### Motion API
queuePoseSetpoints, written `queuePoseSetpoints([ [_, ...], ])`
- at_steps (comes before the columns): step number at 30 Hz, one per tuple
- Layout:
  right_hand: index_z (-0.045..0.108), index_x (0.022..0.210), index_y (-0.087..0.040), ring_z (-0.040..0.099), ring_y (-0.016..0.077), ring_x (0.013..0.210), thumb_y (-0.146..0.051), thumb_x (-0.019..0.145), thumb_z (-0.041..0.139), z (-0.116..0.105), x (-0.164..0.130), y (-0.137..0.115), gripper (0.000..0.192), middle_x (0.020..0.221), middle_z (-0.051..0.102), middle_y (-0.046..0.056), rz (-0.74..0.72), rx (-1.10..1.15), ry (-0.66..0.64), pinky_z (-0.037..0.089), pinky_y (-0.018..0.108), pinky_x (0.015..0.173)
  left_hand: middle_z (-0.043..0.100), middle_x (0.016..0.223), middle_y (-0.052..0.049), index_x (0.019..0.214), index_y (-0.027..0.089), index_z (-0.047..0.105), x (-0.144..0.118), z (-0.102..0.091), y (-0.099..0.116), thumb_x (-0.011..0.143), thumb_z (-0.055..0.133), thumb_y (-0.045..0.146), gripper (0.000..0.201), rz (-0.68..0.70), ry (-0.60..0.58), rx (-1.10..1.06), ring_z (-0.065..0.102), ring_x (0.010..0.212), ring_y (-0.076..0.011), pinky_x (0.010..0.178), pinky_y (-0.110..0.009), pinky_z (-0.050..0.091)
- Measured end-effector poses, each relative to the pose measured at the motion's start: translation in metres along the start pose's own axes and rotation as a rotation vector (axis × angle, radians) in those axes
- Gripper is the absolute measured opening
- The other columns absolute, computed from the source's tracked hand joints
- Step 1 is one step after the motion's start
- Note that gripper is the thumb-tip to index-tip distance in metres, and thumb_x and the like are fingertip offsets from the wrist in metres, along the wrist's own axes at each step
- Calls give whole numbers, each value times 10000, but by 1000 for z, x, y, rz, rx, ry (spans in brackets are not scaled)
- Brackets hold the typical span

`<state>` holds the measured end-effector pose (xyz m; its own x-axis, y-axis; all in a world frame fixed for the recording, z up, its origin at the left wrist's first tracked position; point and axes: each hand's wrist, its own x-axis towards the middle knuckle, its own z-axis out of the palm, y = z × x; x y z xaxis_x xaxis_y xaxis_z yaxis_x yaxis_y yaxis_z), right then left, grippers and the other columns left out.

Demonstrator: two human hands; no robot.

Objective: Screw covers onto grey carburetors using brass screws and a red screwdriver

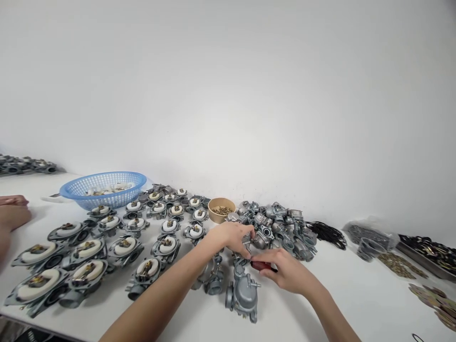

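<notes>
Head camera is looking down and forward over a white table [356, 299], where the person's left hand [233, 237] is curling its fingers around a small metal part [247, 243] at the near edge of a pile of grey carburetor bodies [278, 228]. At about four o'clock from it, the right hand [285, 273] is closing on a red-handled tool [261, 266], whose tip is pointing toward the left hand; how firmly either hand is gripping cannot be told. Directly at six o'clock from the hands, one carburetor [244, 292] is lying alone on the table, and another [213, 278] is lying just beside it at nine o'clock, partly under the left forearm. At twelve o'clock from the left hand, a tan bowl of small brass pieces [221, 209] is sitting near the wall. Toward nine and ten o'clock, rows of carburetor halves with white floats [124, 244] are spreading across the table, and a blue basket [103, 189] is standing behind them. At three o'clock, black rubber rings [326, 232] and brass washers [401, 263] are lying well apart from the hands. At the far left edge another person's hand [12, 209] is resting on the table.
</notes>
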<state>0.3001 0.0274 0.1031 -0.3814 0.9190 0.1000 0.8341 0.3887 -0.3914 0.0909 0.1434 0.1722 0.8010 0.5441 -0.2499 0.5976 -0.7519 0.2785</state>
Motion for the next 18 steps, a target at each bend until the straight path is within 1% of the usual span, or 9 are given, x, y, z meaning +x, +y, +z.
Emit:
queuePoseSetpoints([
  [6, 749, 1262, -326, 708, 235, 854, -176, 912, 659, 11, 1, -2, 391, 991, 793, 27, -32, -71, -18, 493, 298, 753, 523, 1590, -91, 1473, 376, 503, -4, -8, -7, 791, 758, 584, 758, -25, -49, -27, 528, 1397, -379, 1057, -505, 495],
  [9, 742, 1271, -319, 713, 237, 872, -174, 912, 651, 16, 3, -1, 397, 1004, 793, 32, -69, -78, 12, 506, 301, 774, 523, 1598, -73, 1490, 363, 510, -13, -13, -5, 799, 767, 571, 766, 1, 10, -31, 503, 1428, -360, 1108, -508, 462],
  [11, 756, 1232, -310, 715, 236, 872, -168, 907, 647, 20, 6, -2, 371, 978, 789, 33, -79, -80, 2, 514, 299, 770, 567, 1559, -59, 1458, 338, 551, -29, -13, 0, 851, 732, 537, 664, 49, 155, -46, 527, 1409, -321, 1126, -472, 450],
  [12, 764, 1211, -303, 716, 236, 869, -164, 903, 649, 22, 7, -2, 358, 970, 787, 35, -77, -80, -9, 518, 299, 767, 604, 1521, -51, 1421, 323, 585, -41, -9, 3, 892, 694, 508, 571, 73, 269, -63, 555, 1378, -294, 1124, -442, 450],
  [14, 772, 1193, -292, 718, 240, 878, -158, 889, 665, 24, 8, -1, 349, 986, 786, 42, -67, -74, -22, 525, 308, 774, 688, 1404, -41, 1350, 303, 635, -70, 6, 11, 968, 601, 481, 423, 60, 494, -135, 638, 1249, -249, 1071, -401, 479],
  [15, 773, 1194, -287, 719, 245, 895, -155, 888, 667, 23, 8, 0, 350, 1006, 787, 48, -64, -66, -19, 528, 319, 789, 745, 1274, -29, 1263, 304, 685, -87, 18, 15, 990, 560, 481, 349, 18, 558, -193, 691, 1102, -230, 995, -392, 515],
  [16, 774, 1198, -283, 719, 251, 921, -155, 898, 658, 21, 6, 1, 346, 1027, 788, 54, -64, -53, -9, 530, 335, 817, 779, 1122, -11, 1150, 317, 731, -104, 32, 18, 994, 545, 505, 307, -16, 527, -280, 708, 987, -221, 939, -390, 534],
  [17, 776, 1198, -278, 717, 257, 948, -161, 920, 636, 19, 4, 2, 333, 1045, 790, 60, -68, -33, 10, 529, 355, 851, 785, 1019, 12, 1057, 346, 759, -122, 49, 20, 990, 539, 541, 302, -34, 404, -399, 713, 941, -219, 903, -388, 546],
  [18, 778, 1196, -272, 713, 258, 966, -177, 951, 603, 15, 2, 4, 315, 1059, 791, 65, -73, -4, 37, 525, 374, 880, 786, 1012, 38, 1031, 390, 775, -138, 66, 23, 967, 574, 564, 273, -12, 179, -528, 717, 972, -222, 877, -379, 558],
])
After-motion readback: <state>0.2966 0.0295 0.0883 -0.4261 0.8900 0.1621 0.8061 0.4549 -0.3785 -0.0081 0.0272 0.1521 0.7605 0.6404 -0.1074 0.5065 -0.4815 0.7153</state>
